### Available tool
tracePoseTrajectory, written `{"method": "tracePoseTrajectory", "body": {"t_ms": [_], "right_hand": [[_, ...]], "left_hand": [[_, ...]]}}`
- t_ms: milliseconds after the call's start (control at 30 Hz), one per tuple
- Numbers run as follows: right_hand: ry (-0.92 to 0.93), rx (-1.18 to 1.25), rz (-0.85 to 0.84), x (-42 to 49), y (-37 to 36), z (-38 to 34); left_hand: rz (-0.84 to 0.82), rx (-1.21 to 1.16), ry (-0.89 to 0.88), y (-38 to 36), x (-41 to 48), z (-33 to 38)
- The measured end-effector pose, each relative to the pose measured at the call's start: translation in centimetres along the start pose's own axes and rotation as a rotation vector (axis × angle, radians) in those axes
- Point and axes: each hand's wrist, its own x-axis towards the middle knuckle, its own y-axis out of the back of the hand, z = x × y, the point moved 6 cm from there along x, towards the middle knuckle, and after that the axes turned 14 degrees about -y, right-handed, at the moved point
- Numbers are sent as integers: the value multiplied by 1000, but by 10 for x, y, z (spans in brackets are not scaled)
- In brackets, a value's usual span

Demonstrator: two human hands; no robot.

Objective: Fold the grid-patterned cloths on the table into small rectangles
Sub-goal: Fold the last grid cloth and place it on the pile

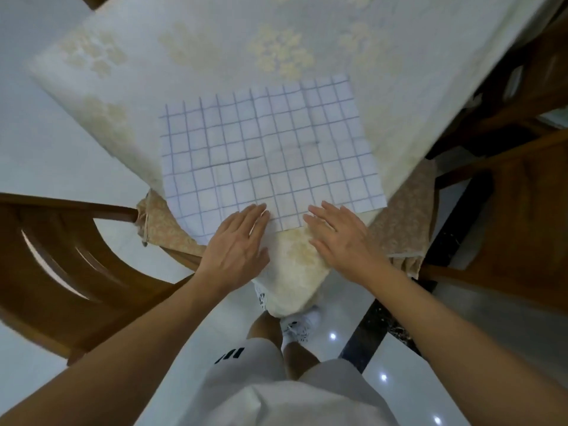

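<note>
Cloth (270,155): thin matt fabric, creased. Tablecloth (215,50): matt woven fabric. Chairs (61,265): smooth varnished wood; floor (399,395): glossy tile.

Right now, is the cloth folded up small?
No, the cloth lies spread flat on the table, with the left hand and right hand flat at its near edge.

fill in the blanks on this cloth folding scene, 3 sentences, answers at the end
1. Only ____ grid-patterned cloth is in view, lying flat on the table.
2. The left hand and the right hand touch the cloth's ____ edge with straight fingers.
3. The chair on the person's left is made of ____.

Missing words: one; near; wood
</note>
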Motion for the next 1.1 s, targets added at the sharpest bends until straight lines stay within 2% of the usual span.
{"method": "tracePoseTrajectory", "body": {"t_ms": [133,267,433,667,900,1100], "right_hand": [[165,-92,-41,28,-18,-8],[272,-125,-77,45,-38,-17],[331,-97,48,49,-44,-18],[347,-87,132,48,-46,-17],[302,-82,129,48,-45,-22],[275,-86,147,54,-42,-28]], "left_hand": [[11,-2,-82,-25,-2,-8],[92,6,-96,-35,-1,-13],[170,51,-135,-30,3,-15],[116,121,-244,-29,2,-23],[100,61,-185,-24,8,-24],[217,-50,-160,-16,11,-30]]}}
